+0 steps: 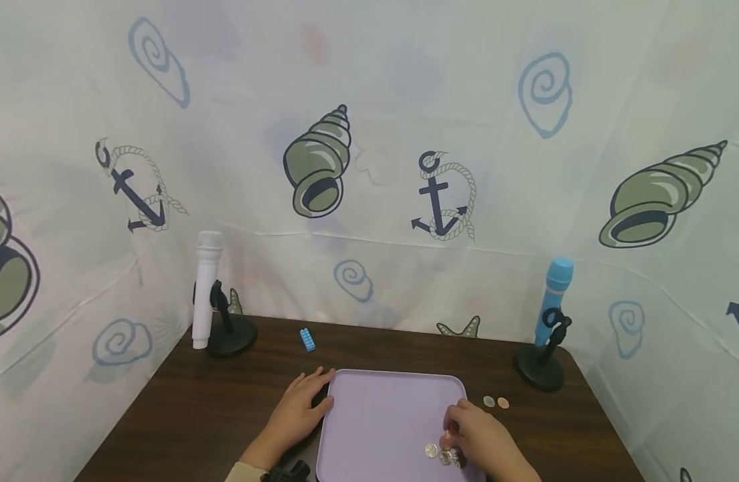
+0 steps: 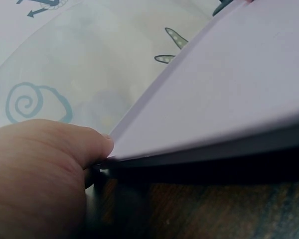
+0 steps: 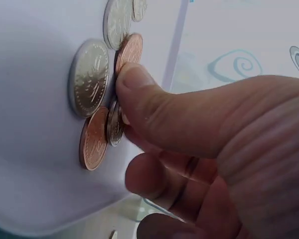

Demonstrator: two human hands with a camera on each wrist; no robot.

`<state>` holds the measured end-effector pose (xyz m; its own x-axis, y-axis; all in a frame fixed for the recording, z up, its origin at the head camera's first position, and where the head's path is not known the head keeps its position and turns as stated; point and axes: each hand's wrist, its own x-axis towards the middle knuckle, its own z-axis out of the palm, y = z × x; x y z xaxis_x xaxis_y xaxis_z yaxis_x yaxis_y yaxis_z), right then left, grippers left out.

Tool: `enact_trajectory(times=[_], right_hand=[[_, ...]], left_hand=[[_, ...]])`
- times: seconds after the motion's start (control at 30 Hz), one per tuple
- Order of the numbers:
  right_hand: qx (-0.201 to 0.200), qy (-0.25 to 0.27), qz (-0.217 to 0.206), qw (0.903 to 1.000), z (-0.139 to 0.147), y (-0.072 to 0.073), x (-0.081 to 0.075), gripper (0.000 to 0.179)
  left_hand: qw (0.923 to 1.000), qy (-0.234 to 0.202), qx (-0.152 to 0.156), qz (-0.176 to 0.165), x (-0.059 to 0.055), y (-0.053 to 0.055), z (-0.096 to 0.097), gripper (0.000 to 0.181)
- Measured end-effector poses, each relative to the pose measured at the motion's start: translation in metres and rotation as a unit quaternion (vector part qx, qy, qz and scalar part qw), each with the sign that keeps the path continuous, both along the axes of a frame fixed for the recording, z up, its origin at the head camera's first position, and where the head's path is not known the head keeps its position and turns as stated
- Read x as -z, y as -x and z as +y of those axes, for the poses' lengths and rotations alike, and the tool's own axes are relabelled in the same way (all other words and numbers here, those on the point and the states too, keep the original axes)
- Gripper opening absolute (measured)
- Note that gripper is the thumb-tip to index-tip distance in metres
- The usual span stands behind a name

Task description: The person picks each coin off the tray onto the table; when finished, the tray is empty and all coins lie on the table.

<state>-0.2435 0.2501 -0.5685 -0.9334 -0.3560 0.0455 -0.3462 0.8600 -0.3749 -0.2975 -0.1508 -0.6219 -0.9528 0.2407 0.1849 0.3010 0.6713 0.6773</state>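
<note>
A lilac tray point(image 1: 393, 422) lies on the dark wood table, its raised rim showing. My left hand point(image 1: 300, 408) rests at the tray's left edge with fingers extended; in the left wrist view its thumb point(image 2: 97, 144) touches the tray corner. Over the tray's right side, my right hand point(image 1: 480, 432) reaches down among several silver and copper coins. Its thumb and a partly hidden finger pinch a copper coin point(image 3: 130, 47). Beside it sit a large silver coin point(image 3: 89, 79) and another copper coin point(image 3: 94, 139).
Just right of the tray lie a silver coin point(image 1: 488, 402) and a copper coin point(image 1: 503, 403). A blue toy brick point(image 1: 307, 339) sits behind the tray. Microphones, one white point(image 1: 207, 288) and one blue point(image 1: 553, 294), stand on black bases at the back corners, before a patterned cloth.
</note>
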Motion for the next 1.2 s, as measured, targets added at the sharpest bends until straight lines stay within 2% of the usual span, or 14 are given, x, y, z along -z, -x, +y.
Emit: enact_trajectory(times=[0.17,0.27,0.37,0.43,0.57,0.67,0.73,0.8,0.9,0.97,1.0,1.07,1.13,1.2], right_hand=[[-0.007,0.008,0.013,0.9999,0.002,0.000,0.003,0.030],[0.004,0.015,0.030,0.9994,0.005,-0.001,0.006,0.030],[0.048,0.042,0.048,0.9968,0.009,-0.001,0.005,0.030],[0.086,0.078,0.054,0.9918,0.014,0.002,0.004,0.030],[0.163,0.176,0.043,0.9700,0.031,0.013,0.002,0.021],[0.212,0.252,0.032,0.9436,0.048,0.020,0.005,0.007],[0.245,0.314,0.023,0.9172,0.061,0.023,0.010,0.008],[0.262,0.398,0.010,0.8791,0.072,0.025,0.018,0.019],[0.274,0.510,-0.006,0.8154,0.087,0.025,0.030,0.030],[0.280,0.560,-0.006,0.7798,0.096,0.023,0.037,0.034],[0.286,0.570,-0.001,0.7702,0.100,0.023,0.039,0.034],[0.306,0.577,0.015,0.7575,0.106,0.024,0.041,0.036],[0.330,0.565,0.033,0.7555,0.111,0.025,0.042,0.038],[0.358,0.538,0.043,0.7617,0.116,0.025,0.043,0.040]], left_hand=[[1.0000,0.002,-0.001,0.001,0.002,0.000,0.001,0.054],[1.0000,0.003,0.000,-0.003,0.002,0.001,0.002,0.054],[1.0000,0.003,0.000,-0.004,0.002,0.001,0.002,0.054],[1.0000,0.001,0.001,-0.004,0.001,0.002,0.002,0.054],[1.0000,-0.001,0.002,-0.002,0.000,0.003,0.002,0.054],[1.0000,-0.002,0.001,0.001,0.000,0.003,0.001,0.054],[1.0000,-0.001,0.002,0.003,0.000,0.003,0.001,0.054],[1.0000,0.002,0.003,0.003,0.001,0.002,0.001,0.054],[1.0000,0.006,0.002,0.004,0.001,0.002,0.000,0.054],[1.0000,0.005,0.002,0.002,0.001,0.002,0.000,0.054],[1.0000,0.004,0.001,0.002,0.001,0.002,0.000,0.054],[1.0000,0.003,0.000,0.001,0.002,0.003,0.000,0.054],[1.0000,0.004,-0.001,0.001,0.002,0.003,0.001,0.055],[1.0000,0.006,-0.001,0.000,0.003,0.003,0.001,0.054]])
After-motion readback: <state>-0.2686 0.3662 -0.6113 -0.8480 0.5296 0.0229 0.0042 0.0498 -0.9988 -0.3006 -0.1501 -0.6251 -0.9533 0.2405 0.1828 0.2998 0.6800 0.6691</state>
